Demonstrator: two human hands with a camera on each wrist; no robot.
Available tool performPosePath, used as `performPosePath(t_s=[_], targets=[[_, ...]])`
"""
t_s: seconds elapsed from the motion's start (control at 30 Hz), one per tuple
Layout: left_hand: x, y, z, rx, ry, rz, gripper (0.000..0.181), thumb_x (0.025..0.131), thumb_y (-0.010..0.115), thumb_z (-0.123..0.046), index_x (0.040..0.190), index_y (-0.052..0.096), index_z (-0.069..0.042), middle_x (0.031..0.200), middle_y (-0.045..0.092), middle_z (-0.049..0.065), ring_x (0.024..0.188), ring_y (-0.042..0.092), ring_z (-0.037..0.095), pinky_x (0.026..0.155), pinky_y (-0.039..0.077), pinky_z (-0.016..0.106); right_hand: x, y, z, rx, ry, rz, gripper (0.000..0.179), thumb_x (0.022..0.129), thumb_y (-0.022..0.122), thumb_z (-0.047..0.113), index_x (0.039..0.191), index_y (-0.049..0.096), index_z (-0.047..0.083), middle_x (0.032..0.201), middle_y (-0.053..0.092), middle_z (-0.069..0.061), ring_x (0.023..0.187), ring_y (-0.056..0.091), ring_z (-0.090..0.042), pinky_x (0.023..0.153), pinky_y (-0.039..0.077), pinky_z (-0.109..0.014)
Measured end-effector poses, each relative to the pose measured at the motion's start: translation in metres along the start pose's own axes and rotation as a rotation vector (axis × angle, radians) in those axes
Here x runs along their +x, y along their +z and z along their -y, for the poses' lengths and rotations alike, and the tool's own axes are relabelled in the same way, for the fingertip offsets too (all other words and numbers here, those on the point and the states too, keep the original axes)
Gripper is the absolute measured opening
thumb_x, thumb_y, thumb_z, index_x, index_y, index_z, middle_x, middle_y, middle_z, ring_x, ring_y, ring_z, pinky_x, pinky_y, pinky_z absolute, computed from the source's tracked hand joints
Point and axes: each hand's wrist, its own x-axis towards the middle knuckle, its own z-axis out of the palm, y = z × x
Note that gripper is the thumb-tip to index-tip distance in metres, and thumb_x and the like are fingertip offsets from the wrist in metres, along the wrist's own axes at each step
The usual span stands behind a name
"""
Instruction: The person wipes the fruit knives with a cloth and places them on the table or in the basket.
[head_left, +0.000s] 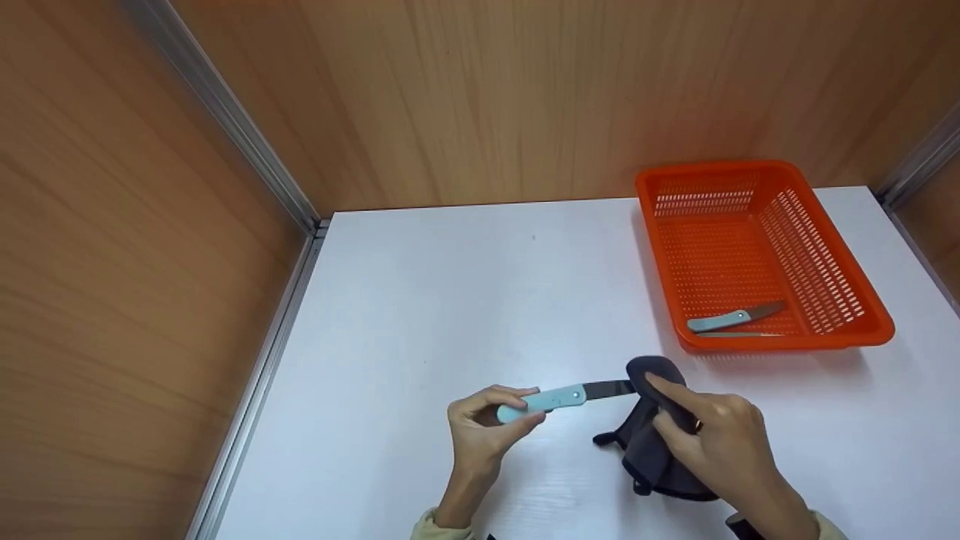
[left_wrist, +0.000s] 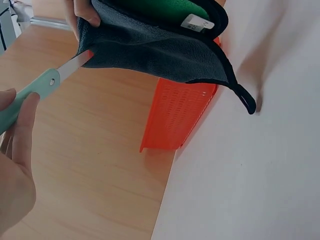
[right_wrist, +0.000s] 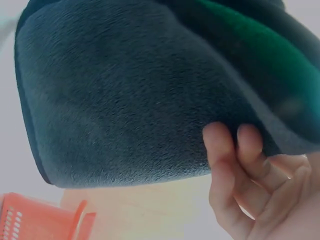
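In the head view, my left hand (head_left: 478, 429) pinches the light blue handle of a small knife (head_left: 561, 397) between thumb and fingers. Its blade points right, toward a dark grey cloth (head_left: 660, 454) that my right hand (head_left: 720, 435) grips. The cloth overlaps the blade's tip, hiding it. Seen from the left wrist, the cloth (left_wrist: 160, 52) shows a green inner side, a white tag and a hanging loop, and the blade meets its lower edge. Close up in the right wrist view, fingertips (right_wrist: 218, 140) of my right hand press into the fuzzy grey fabric.
An orange plastic basket (head_left: 660, 247) stands at the back right of the white table (head_left: 420, 315). Inside it, near the front wall, lies another light blue-handled knife (head_left: 724, 320) with a thin second item beside it. Wooden panels (head_left: 480, 97) rise behind and to the left.
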Motion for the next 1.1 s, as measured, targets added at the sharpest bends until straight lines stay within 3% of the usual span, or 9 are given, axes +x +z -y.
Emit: performPosePath(t_s=[0.27, 0.43, 0.53, 0.7, 0.9, 1.1], targets=[[0.000, 0.000, -0.001, 0.031, 0.015, 0.018, 0.021, 0.065, 0.080, 0.008, 0.077, 0.063, 0.012, 0.086, 0.069, 0.021, 0.083, 0.069, 0.033, 0.077, 0.058, 0.044, 0.002, -0.013, -0.001, 0.050, -0.045, -0.127, 0.045, 0.060, 0.072, -0.010, 0.101, 0.075, 0.007, 0.043, 0.039, 0.014, 0.041, 0.021, 0.006, 0.036, 0.019, -0.011], [0.000, 0.005, 0.003, 0.039, 0.016, 0.049, 0.020, 0.066, 0.081, 0.007, 0.077, 0.064, 0.011, 0.086, 0.067, 0.024, 0.083, 0.068, 0.033, 0.078, 0.058, 0.042, 0.006, -0.018, 0.008, 0.078, -0.093, -0.138, 0.043, 0.059, 0.072, -0.011, 0.099, 0.075, 0.005, 0.043, 0.045, 0.011, 0.041, 0.027, 0.006, 0.036, 0.028, -0.010], [0.000, 0.009, 0.004, 0.042, 0.017, 0.060, 0.019, 0.067, 0.081, 0.006, 0.077, 0.065, 0.010, 0.086, 0.068, 0.023, 0.083, 0.068, 0.033, 0.078, 0.058, 0.040, 0.008, -0.016, 0.014, 0.087, -0.127, -0.102, 0.045, 0.059, 0.072, -0.009, 0.101, 0.074, 0.007, 0.045, 0.046, 0.012, 0.042, 0.027, 0.007, 0.036, 0.027, -0.009], [0.000, 0.015, 0.005, 0.035, 0.047, 0.073, 0.017, 0.068, 0.080, 0.007, 0.077, 0.066, 0.009, 0.086, 0.069, 0.021, 0.082, 0.069, 0.033, 0.075, 0.058, 0.040, 0.009, -0.007, 0.024, 0.065, -0.159, 0.006, 0.045, 0.060, 0.074, -0.004, 0.102, 0.075, 0.011, 0.046, 0.035, 0.020, 0.043, 0.020, 0.008, 0.037, 0.018, -0.008], [-0.001, 0.015, 0.005, -0.012, 0.074, 0.084, 0.017, 0.068, 0.079, 0.010, 0.077, 0.065, 0.010, 0.086, 0.069, 0.021, 0.080, 0.068, 0.033, 0.070, 0.059, 0.040, 0.006, 0.002, 0.031, 0.034, -0.095, 0.140, 0.039, 0.063, 0.076, 0.000, 0.101, 0.075, 0.009, 0.049, 0.028, 0.022, 0.043, 0.022, 0.006, 0.037, 0.021, -0.012], [-0.002, 0.014, 0.005, -0.053, 0.021, 0.046, 0.020, 0.065, 0.080, 0.011, 0.074, 0.062, 0.013, 0.084, 0.069, 0.020, 0.079, 0.069, 0.032, 0.069, 0.059, 0.039, 0.005, 0.003, 0.029, -0.004, -0.050, 0.176, 0.037, 0.066, 0.075, 0.003, 0.103, 0.074, 0.010, 0.049, 0.024, 0.022, 0.041, 0.020, 0.004, 0.038, 0.018, -0.014]])
